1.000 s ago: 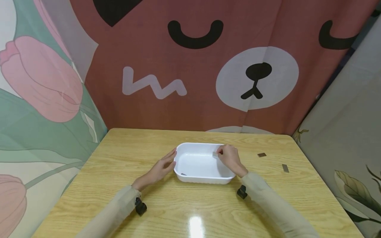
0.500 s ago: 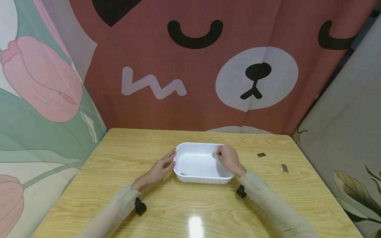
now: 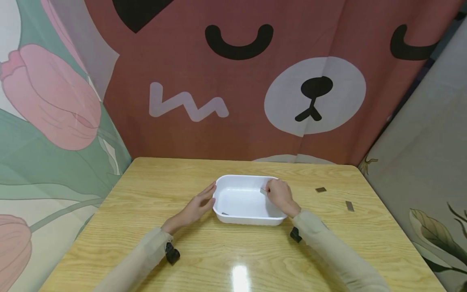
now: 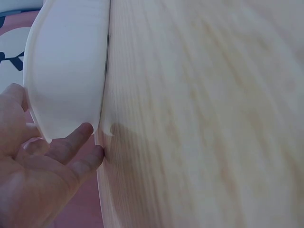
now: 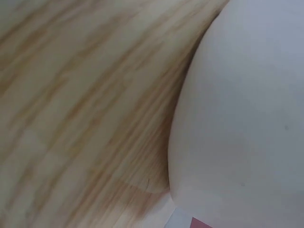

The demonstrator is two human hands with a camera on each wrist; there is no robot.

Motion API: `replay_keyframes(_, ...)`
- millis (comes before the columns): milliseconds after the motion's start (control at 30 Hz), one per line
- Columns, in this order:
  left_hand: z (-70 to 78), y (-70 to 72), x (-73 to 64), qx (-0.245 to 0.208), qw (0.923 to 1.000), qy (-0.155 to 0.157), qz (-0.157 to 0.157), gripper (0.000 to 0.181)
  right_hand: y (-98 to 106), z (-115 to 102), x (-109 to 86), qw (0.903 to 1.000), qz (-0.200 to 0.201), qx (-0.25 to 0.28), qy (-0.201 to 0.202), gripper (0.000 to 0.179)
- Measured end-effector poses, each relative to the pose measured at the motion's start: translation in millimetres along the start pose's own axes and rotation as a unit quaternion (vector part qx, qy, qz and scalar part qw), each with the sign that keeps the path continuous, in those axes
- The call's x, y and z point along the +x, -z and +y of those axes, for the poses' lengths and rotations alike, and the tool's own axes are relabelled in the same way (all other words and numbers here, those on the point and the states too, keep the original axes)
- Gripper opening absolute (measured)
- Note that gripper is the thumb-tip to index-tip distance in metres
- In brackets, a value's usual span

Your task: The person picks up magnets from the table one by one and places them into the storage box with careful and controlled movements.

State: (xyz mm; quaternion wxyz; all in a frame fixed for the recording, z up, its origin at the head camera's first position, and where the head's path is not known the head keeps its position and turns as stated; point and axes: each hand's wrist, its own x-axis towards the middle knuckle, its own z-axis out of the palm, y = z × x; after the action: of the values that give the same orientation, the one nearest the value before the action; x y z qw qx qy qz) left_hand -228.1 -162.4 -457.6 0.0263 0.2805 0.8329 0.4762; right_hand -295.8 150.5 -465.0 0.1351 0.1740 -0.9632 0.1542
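Note:
A white rectangular plastic tray (image 3: 245, 220) with rounded corners sits on the table. My left hand (image 3: 196, 209) rests against its left end, fingers spread and fairly straight; in the left wrist view the fingertips (image 4: 85, 129) touch the tray's outer wall (image 4: 69, 71). Over the right end reaches my right hand (image 3: 280, 193), pinching a small flat grey rectangular piece (image 3: 263, 191) at the inside of the tray. A thin dark piece (image 3: 225, 213) shows at the tray's near left inner corner. The right wrist view has only the tray's outer wall (image 5: 237, 114) and wood, with the right hand out of sight.
Two small flat grey-brown rectangular pieces lie right of the tray, one farther back (image 3: 321, 190) and one nearer the right edge (image 3: 350, 206). The wooden table (image 3: 204, 255) meets a printed curtain (image 3: 189, 138) at its back, with more curtains at both sides.
My right hand and the grey piece shift only very slightly at the tray's right end. The left hand, tray and loose pieces stay in place.

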Motion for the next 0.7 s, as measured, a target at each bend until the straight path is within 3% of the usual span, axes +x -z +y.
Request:
replay_keyframes(300,-36.0,-9.7,5.6,0.006,0.9995,-0.015,0.028,0.051,0,-1,-0.6,1.0000,0.003,0.000,0.000,0.024)
replay_keyframes(533,-41.9,-9.4,6.4,-0.013,0.9994,-0.019,0.023,0.052,0,-1,-0.7,0.9999,0.005,-0.013,0.002,0.025)
replay_keyframes(700,-41.3,-10.4,7.4,-0.015,0.9995,-0.020,0.021,0.051,-2,-1,0.2,0.9994,-0.016,-0.026,-0.015,0.022)
